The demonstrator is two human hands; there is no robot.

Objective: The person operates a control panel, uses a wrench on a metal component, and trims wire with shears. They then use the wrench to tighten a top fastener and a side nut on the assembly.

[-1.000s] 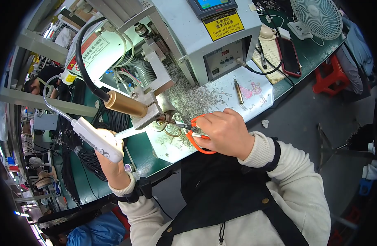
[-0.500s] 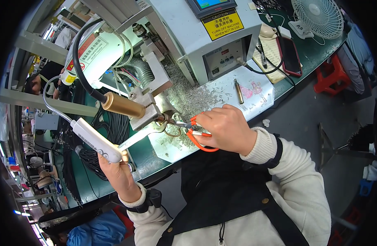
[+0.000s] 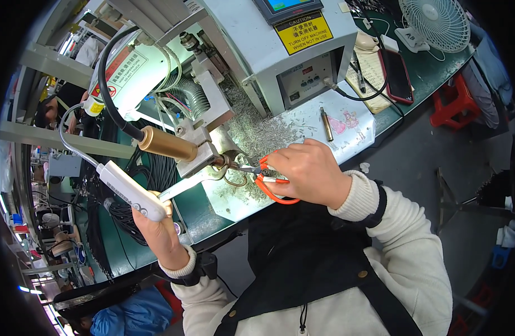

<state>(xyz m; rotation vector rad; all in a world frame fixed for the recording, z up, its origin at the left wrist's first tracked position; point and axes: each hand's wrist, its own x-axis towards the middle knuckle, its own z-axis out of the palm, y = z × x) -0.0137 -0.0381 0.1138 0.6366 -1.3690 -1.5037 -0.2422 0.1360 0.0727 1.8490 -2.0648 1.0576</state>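
Observation:
My left hand (image 3: pixel 159 235) is closed around the near end of a silver wrench (image 3: pixel 187 185), partly hidden beneath a white lamp head (image 3: pixel 131 193). The wrench's far end lies at the copper-coloured tip (image 3: pixel 219 162) below a brass cylinder (image 3: pixel 168 144) in a metal clamp block (image 3: pixel 199 159). In my right hand (image 3: pixel 310 173) are orange-handled scissors (image 3: pixel 280 197), fingers wrapped round the handles. Their metal blades point left and reach the tip; whether they grip it is too small to tell. A thin bent wire loop (image 3: pixel 235 182) hangs just below.
Metal clippings (image 3: pixel 263 137) cover part of the white work plate (image 3: pixel 229 204). A control box (image 3: pixel 296 61) stands behind, with a small brass tube (image 3: pixel 326 124) in front. Black cable coils (image 3: pixel 159 173) lie left; a phone (image 3: pixel 396 75) and fan (image 3: pixel 436 25) stand back right.
My left hand and the wrench's near end have shifted slightly up and left. My right hand and the scissors stay almost where they were.

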